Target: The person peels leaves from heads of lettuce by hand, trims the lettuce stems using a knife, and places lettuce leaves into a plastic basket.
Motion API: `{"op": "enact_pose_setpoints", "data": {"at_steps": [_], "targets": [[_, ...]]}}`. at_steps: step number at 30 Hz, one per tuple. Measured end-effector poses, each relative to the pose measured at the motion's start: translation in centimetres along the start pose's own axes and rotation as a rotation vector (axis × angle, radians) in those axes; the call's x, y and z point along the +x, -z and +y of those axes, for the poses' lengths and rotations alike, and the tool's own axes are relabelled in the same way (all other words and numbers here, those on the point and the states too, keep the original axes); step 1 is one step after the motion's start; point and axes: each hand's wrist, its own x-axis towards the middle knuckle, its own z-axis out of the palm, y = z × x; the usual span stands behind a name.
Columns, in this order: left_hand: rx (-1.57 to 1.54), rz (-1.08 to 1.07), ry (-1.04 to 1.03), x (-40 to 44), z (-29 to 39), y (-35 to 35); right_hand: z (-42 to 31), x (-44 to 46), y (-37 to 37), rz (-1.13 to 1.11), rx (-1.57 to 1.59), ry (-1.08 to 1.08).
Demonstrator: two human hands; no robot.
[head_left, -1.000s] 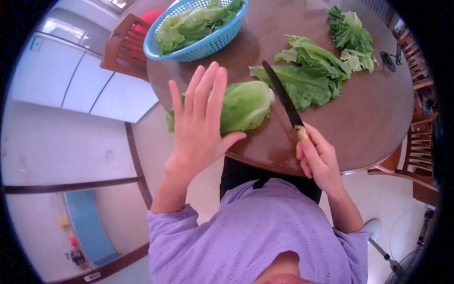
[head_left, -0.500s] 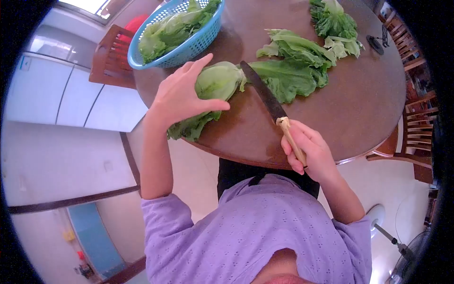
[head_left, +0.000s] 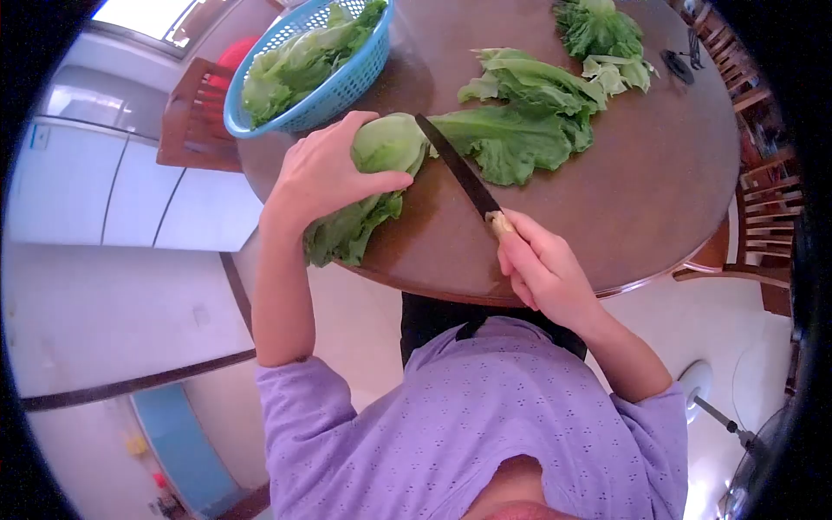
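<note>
My left hand [head_left: 325, 178] is wrapped around a head of lettuce [head_left: 387, 143] near the table's front left edge, thumb on the near side and fingers on the far side. Its leafy end hangs toward me below the palm. In my right hand [head_left: 548, 270] is a kitchen knife [head_left: 459, 169] with a dark blade and a pale handle, mostly covered by my fingers. The blade points away and to the left, its tip close to the cut end of the lettuce. Loose lettuce leaves [head_left: 533, 139] lie just beyond the blade.
A blue plastic basket [head_left: 354, 85] holding lettuce leaves stands at the back left of the round brown table [head_left: 641, 199]. More lettuce [head_left: 600, 35] lies at the far right, near a small black object [head_left: 678, 66]. Wooden chairs [head_left: 767, 230] stand around.
My right hand has moved slightly left with the knife and now covers more of its handle. My left hand has settled closer around the lettuce. The whole view has shifted slightly.
</note>
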Motion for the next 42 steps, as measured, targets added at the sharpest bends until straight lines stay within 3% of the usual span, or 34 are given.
{"op": "enact_pose_setpoints", "data": {"at_steps": [11,26,29,35,38,42], "targets": [[-0.079,0.027,-0.011,0.1,0.4,-0.3,0.7,2.4,-1.0,0.103,-0.308,0.161],[-0.044,0.069,-0.062,0.3,-0.4,-1.1,-0.2,2.5,-1.0,0.111,-0.485,0.140],[-0.042,0.065,-0.072,0.4,-0.3,-1.1,0.6,3.7,-1.2,0.134,-0.596,0.280],[-0.025,0.040,-0.068,0.2,0.1,-1.3,0.0,6.9,-1.6,0.126,-0.738,0.323],[-0.034,0.042,-0.076,0.5,0.1,-1.3,-0.6,5.0,-1.1,0.116,-0.816,0.163],[0.006,-0.030,-0.086,1.0,0.4,-1.1,-0.9,5.8,-1.2,0.116,-0.842,0.203]]}}
